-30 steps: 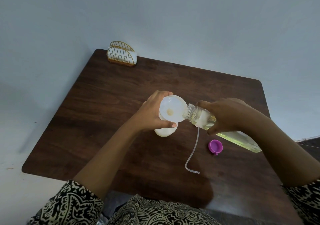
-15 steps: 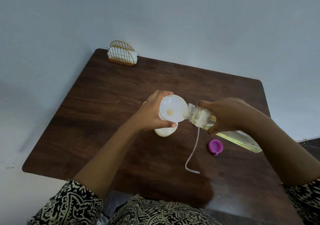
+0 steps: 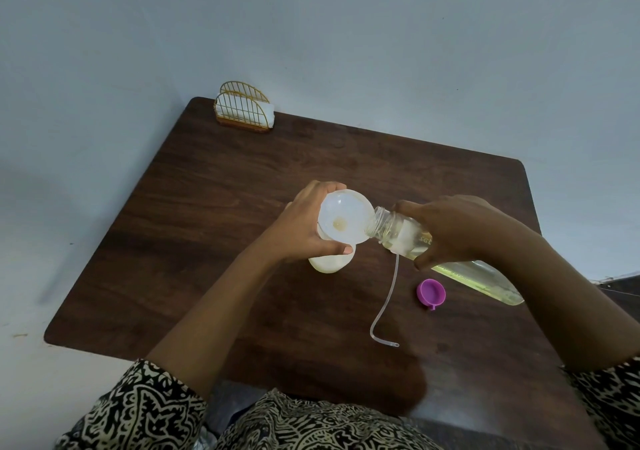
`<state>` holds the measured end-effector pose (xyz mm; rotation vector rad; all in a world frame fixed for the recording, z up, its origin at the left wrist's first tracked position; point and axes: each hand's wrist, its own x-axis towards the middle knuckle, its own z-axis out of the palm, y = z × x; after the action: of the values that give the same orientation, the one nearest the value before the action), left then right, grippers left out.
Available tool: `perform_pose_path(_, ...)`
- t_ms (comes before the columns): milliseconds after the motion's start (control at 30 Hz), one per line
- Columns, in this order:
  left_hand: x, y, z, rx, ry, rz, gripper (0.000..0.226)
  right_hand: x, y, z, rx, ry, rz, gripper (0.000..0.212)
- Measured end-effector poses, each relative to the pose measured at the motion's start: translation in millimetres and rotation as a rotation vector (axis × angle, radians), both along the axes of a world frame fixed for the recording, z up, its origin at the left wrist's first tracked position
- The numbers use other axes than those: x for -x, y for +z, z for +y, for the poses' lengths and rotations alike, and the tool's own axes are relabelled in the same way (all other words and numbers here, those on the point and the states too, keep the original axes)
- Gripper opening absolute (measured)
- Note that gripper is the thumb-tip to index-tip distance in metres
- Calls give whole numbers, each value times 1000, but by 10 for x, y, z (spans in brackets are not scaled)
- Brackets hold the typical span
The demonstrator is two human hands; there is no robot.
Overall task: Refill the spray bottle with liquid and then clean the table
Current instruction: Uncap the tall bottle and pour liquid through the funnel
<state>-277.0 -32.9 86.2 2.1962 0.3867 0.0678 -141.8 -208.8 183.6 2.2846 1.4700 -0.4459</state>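
At the middle of the dark wooden table (image 3: pixel 207 242), my left hand (image 3: pixel 304 228) grips a white funnel (image 3: pixel 344 216) that sits on the white spray bottle (image 3: pixel 330 262). My right hand (image 3: pixel 453 231) holds a clear bottle (image 3: pixel 481 276) of pale yellow liquid, tilted with its open mouth resting on the funnel's rim. A little yellowish liquid lies at the funnel's bottom. A thin clear tube (image 3: pixel 384 307) curves over the table below the clear bottle; its upper end is hidden under that bottle. A purple cap (image 3: pixel 431 292) lies open side up just right of the tube.
A gold wire napkin holder (image 3: pixel 244 112) with white napkins stands at the table's far left corner, against the pale wall. My patterned sleeves and lap fill the bottom of the view.
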Motion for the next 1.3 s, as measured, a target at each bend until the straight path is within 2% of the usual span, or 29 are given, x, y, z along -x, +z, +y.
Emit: perform_pose_path(1300,1,20,0,17,3,5,90,3,21,24,-9,2,20,76)
